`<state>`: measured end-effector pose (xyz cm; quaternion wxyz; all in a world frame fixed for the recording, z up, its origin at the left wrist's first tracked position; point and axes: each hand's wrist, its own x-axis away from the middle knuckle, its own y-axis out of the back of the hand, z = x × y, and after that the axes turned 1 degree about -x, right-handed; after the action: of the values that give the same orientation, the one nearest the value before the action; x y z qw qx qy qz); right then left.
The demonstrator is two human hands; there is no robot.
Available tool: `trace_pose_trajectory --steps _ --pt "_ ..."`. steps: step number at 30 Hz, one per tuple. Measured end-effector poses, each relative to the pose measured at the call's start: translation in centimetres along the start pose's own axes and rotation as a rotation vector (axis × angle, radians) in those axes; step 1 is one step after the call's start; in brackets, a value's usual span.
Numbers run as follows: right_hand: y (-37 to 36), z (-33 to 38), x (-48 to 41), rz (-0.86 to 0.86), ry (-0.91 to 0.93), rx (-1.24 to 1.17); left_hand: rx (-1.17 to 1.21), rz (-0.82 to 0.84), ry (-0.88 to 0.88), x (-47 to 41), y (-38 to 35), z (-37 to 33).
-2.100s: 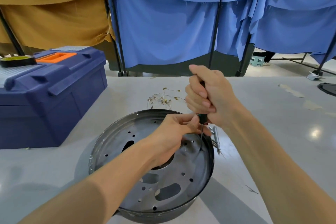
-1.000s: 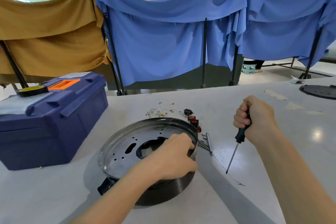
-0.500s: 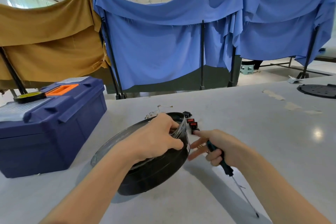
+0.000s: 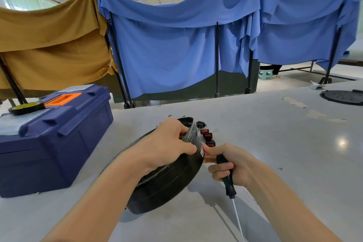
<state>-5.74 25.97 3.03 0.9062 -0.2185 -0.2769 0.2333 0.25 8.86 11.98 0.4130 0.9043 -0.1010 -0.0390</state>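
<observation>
Head view, one moment; left hand [image 4: 167,147]: fingers and thumb curled over the upper rim of the black round housing [image 4: 169,184], gripping it; housing tilted on edge on the grey table [image 4: 275,143], centre of frame, its inside hidden behind the hand and forearm. Right hand [image 4: 235,165]: lower fingers wrapped tight round the screwdriver [image 4: 225,179] handle, forefinger stretched to 9 o'clock and touching the housing's rim by a small label, print unreadable; shaft points to 6 o'clock, tip cut off by the frame edge. Count: housing, one; screwdriver, one; red rocker switches [image 4: 206,135], three in a row at 1 o'clock of the housing, plus one black part beyond them; blue toolbox [image 4: 55,133], one, at 9 o'clock; tape roll [image 4: 26,107], one, on its lid; black disc [image 4: 342,97], one, at 2 o'clock, partly cut off.
</observation>
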Motion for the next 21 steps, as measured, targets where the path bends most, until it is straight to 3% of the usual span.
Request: trace_pose_trajectory --steps 11,17,21 --pt "0.4 -0.2 -0.1 -0.089 0.022 -0.014 -0.049 -0.072 -0.013 -0.7 -2.3 -0.1" --pt "0.2 -0.2 -0.1 -0.058 0.004 -0.037 -0.139 0.027 -0.023 -0.1 -2.0 0.0" --pt "0.2 -0.2 -0.1 -0.026 0.008 -0.042 -0.219 -0.011 0.003 -0.3 -1.5 0.2"
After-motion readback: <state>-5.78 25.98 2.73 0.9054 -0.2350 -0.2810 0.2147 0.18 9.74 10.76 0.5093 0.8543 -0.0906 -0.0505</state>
